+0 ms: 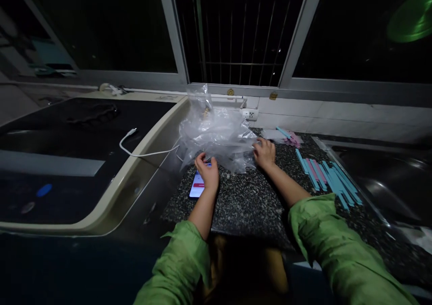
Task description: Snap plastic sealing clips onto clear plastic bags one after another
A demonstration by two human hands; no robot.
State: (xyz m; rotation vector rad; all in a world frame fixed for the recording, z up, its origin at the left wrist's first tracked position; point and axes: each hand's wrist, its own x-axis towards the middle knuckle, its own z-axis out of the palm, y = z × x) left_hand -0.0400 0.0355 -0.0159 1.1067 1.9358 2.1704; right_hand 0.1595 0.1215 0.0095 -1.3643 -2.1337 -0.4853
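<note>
A crumpled clear plastic bag (216,134) lies on the speckled granite counter (249,201) in front of me. My left hand (207,170) curls around the bag's lower left edge, just above a lit phone (197,186). My right hand (265,153) grips the bag's right edge with bent fingers. Both arms wear green sleeves.
Several blue and pink paper strips (326,177) lie to the right on the counter, more strips (286,136) near the wall. A white cable (141,151) runs over the dark stove top (77,152) at left. A steel sink (388,179) sits at right. Dark windows are behind.
</note>
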